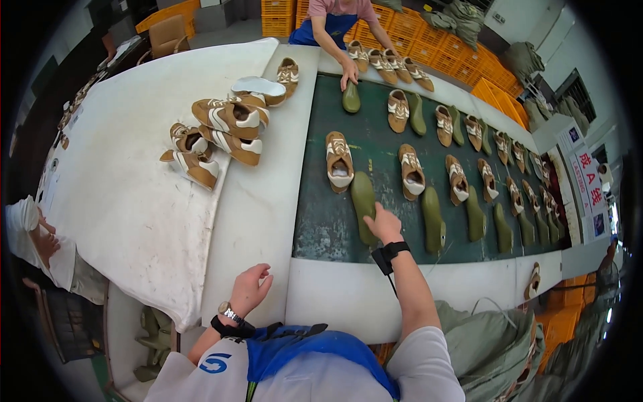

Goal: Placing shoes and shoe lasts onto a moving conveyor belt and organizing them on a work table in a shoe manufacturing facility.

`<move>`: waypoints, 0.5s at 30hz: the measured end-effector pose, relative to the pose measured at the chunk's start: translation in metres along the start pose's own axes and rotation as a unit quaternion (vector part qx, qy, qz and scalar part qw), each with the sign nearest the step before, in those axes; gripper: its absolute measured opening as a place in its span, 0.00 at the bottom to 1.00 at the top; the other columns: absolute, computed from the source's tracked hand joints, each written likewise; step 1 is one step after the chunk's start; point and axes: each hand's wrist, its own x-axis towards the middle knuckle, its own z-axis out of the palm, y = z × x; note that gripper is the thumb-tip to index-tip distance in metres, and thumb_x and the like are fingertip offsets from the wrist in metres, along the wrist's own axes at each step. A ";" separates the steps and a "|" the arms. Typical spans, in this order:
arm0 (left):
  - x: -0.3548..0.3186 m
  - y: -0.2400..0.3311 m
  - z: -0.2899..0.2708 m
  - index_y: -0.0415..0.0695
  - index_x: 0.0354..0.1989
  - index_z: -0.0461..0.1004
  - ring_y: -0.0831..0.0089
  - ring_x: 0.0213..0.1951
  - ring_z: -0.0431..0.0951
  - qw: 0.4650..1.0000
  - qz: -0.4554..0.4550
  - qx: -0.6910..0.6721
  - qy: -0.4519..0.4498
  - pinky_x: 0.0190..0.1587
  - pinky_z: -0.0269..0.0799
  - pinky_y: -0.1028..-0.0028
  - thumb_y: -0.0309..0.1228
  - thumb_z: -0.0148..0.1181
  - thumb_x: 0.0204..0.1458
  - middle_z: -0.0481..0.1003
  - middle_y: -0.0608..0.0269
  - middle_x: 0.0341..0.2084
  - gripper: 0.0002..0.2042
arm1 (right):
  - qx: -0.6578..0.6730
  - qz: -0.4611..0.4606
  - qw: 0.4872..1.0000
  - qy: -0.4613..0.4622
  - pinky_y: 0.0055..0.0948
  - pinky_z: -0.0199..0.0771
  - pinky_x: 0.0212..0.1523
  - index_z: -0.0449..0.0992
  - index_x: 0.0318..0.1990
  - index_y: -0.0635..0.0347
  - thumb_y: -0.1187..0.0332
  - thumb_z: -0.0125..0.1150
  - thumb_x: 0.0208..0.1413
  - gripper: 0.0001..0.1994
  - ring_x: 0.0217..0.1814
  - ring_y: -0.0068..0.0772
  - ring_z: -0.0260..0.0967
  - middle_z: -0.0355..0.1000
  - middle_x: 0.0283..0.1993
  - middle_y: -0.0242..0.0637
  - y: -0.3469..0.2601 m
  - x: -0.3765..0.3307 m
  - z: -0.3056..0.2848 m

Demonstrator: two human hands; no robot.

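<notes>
The person's right hand (384,224) rests fingers-down on an olive green shoe sole (364,204) lying on the dark green conveyor belt (321,221), touching rather than gripping it. Just beyond the hand sits a tan and white sneaker (339,161). The left hand (251,288) hovers loosely open, empty, over the white surface (258,201).

White rectangular signs with red characters (589,179) at right, small blue-white labels (575,135)

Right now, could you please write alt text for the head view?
The right hand rests on a green sole on a dark belt lined with tan shoes; the left hand hovers empty.
</notes>
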 end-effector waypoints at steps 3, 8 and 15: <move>0.005 0.016 -0.001 0.39 0.36 0.71 0.60 0.29 0.75 0.999 0.049 0.006 -0.017 0.32 0.71 0.69 0.29 0.55 0.45 0.74 0.53 0.26 0.10 | 0.022 0.024 0.999 0.003 0.43 0.70 0.39 0.58 0.50 0.62 0.61 0.59 0.45 0.26 0.38 0.51 0.70 0.71 0.35 0.52 0.015 -0.021 0.027; -0.014 0.021 -0.004 0.39 0.36 0.71 0.60 0.29 0.75 0.996 0.088 0.006 -0.024 0.31 0.71 0.68 0.29 0.55 0.45 0.74 0.53 0.26 0.10 | 0.079 0.040 0.995 0.049 0.42 0.71 0.40 0.61 0.40 0.70 0.67 0.55 0.46 0.17 0.39 0.54 0.69 0.70 0.34 0.56 -0.013 -0.031 0.053; -0.041 0.015 -0.020 0.40 0.35 0.71 0.59 0.28 0.75 0.993 0.109 0.021 -0.029 0.31 0.71 0.69 0.29 0.56 0.45 0.74 0.54 0.26 0.10 | 0.124 0.034 0.992 0.002 0.43 0.68 0.44 0.61 0.45 0.66 0.67 0.53 0.47 0.18 0.45 0.52 0.67 0.69 0.40 0.56 -0.019 -0.055 0.049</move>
